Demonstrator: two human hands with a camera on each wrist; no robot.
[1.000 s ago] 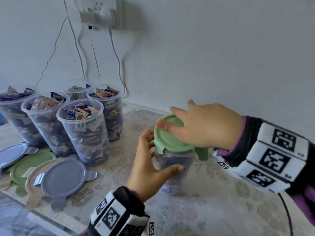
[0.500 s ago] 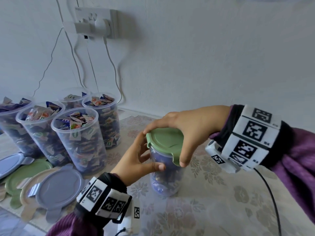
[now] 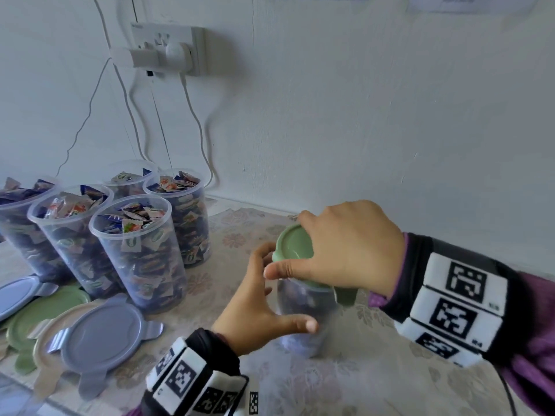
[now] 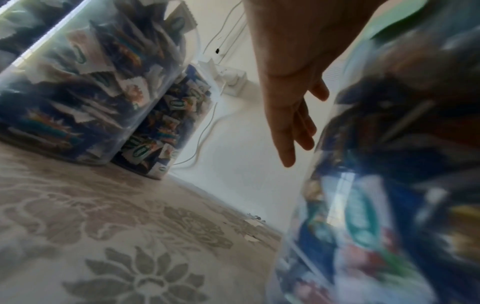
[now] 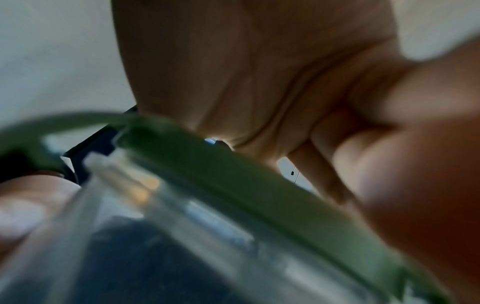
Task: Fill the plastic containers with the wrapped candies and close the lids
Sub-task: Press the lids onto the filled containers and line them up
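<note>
Two hands work on one candy-filled container point(image 3: 303, 319) at the lower centre of the head frame, standing on the flowered tablecloth point(image 3: 345, 385). Nearest, the left hand point(image 3: 258, 307) cups the container's clear side, thumb stretched across the front wall and fingers reaching round the far side up near the rim; in the left wrist view those fingers look fairly straight beside the blurred wall, so how firmly they hold is not clear. Just above, the right hand point(image 3: 345, 250) lies over the green lid point(image 3: 292, 244) that sits on top of the container, thumb pressed against the lid's near edge and fingers bent over its far edge. The right wrist view shows the lid's rim point(image 5: 233, 174) on the clear lip, blurred. At lower left lie loose lids point(image 3: 102, 334), grey, beige and green, overlapping. Beyond them, in the left middle, stand five open containers point(image 3: 138, 253) heaped with wrapped candies point(image 3: 135, 217). Farthest, at upper left, a wall socket point(image 3: 168, 46) carries white plugs and hanging cables.
</note>
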